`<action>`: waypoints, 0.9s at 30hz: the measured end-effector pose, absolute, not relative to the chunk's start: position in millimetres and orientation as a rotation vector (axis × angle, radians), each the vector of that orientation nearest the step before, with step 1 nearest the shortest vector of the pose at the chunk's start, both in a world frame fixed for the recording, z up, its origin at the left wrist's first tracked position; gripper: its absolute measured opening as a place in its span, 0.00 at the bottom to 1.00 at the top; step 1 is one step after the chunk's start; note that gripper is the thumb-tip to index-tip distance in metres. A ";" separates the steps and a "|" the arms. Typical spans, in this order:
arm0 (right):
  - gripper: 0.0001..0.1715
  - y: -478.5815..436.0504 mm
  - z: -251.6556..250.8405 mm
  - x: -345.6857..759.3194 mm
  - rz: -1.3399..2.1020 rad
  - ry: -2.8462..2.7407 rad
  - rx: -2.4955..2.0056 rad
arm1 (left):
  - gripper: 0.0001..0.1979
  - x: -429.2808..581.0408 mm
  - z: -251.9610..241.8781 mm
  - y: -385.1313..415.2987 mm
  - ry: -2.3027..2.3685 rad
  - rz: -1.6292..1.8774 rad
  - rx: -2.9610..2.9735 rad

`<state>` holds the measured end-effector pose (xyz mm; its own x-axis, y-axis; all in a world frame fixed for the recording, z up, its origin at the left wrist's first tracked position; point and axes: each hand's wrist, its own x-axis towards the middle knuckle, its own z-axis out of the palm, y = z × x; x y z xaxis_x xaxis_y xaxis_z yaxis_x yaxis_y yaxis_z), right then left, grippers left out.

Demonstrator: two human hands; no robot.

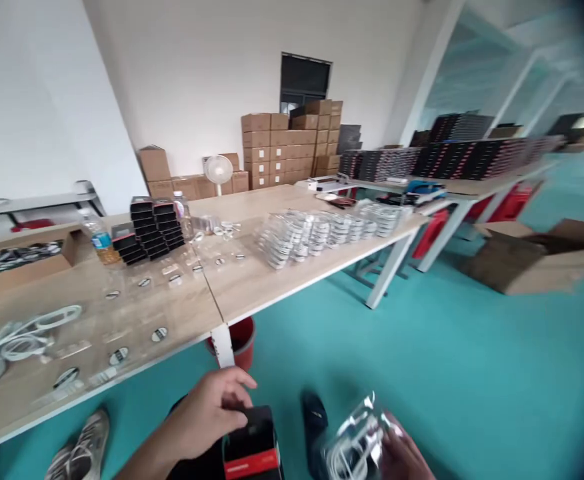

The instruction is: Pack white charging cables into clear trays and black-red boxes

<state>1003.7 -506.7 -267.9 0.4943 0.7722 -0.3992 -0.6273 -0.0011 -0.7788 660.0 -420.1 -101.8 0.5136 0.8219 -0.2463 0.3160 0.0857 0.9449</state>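
Note:
Low in the head view, my left hand (215, 410) has its fingers curled at the upper left edge of a black box (257, 433) with a red band. The thumb lies against the box's top, and the lower end of the box runs out of the picture. To its right, my right hand (403, 453) grips a clear plastic bag (355, 443) by its right side. A coiled white cable (349, 460) shows through the bag. The bag and the box are apart.
Bagged white cables (317, 233) lie in rows on the long table (252, 287). Stacked black boxes (152, 230), bottles and small clear bags with round labels stand farther left. A red bucket (245, 343) sits beneath the table, and an opened carton (537, 257) on the floor at right.

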 end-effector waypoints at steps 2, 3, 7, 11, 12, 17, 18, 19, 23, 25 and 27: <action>0.29 -505.9 -231.5 1010.9 1.043 -0.106 -1.027 | 0.16 698.6 -132.6 -422.4 0.923 0.411 1.390; 0.29 -505.8 -213.5 1012.2 1.036 -0.118 -1.010 | 0.14 714.5 -144.8 -424.4 0.883 0.398 1.326; 0.30 -504.5 -163.6 1003.4 0.984 -0.208 -0.969 | 0.07 757.7 -174.4 -438.8 0.806 0.453 1.022; 0.30 -497.0 -148.5 985.0 0.951 -0.328 -0.975 | 0.11 777.5 -192.1 -453.4 0.856 0.468 0.668; 0.30 -493.8 -147.4 981.3 0.948 -0.367 -0.983 | 0.12 779.6 -196.4 -455.1 0.834 0.436 0.585; 0.28 -472.8 -148.6 974.3 0.943 -0.613 -1.075 | 0.27 777.0 -208.7 -453.8 0.627 0.280 0.389; 0.29 -468.6 -149.7 974.4 0.943 -0.650 -1.086 | 0.31 775.2 -208.7 -453.5 0.621 0.265 0.375; 0.29 -464.6 -151.1 974.2 0.950 -0.681 -1.093 | 0.34 773.5 -208.3 -453.5 0.621 0.255 0.365; 0.28 -454.4 -157.3 966.0 1.017 -0.792 -1.125 | 0.40 769.0 -209.2 -455.5 0.602 0.251 0.342; 0.27 -455.4 -161.3 955.9 1.067 -0.861 -1.152 | 0.41 767.6 -213.1 -455.9 0.616 0.249 0.336; 0.25 -462.3 -166.7 943.1 1.128 -0.938 -1.180 | 0.41 766.1 -218.5 -455.5 0.640 0.260 0.332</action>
